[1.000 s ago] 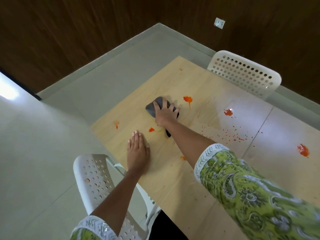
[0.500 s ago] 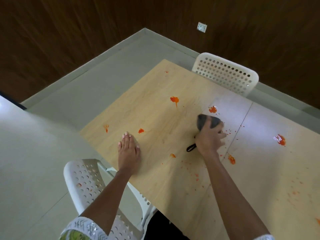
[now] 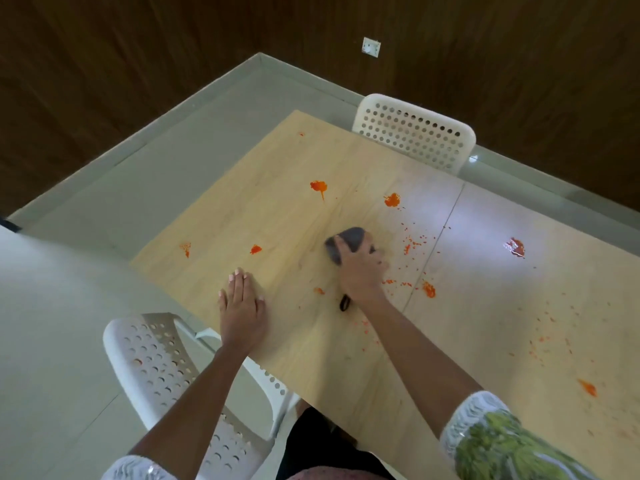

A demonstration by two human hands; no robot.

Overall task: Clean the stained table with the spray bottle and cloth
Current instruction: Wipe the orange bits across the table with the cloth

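At frame centre, the right hand (image 3: 360, 271) presses a grey cloth (image 3: 349, 242) onto the wooden table (image 3: 277, 220), fingers curled over it; the cloth shows above the knuckles. The left hand (image 3: 242, 306) lies flat lower left, fingers straight. Orange stains (image 3: 318, 186) dot the surface.
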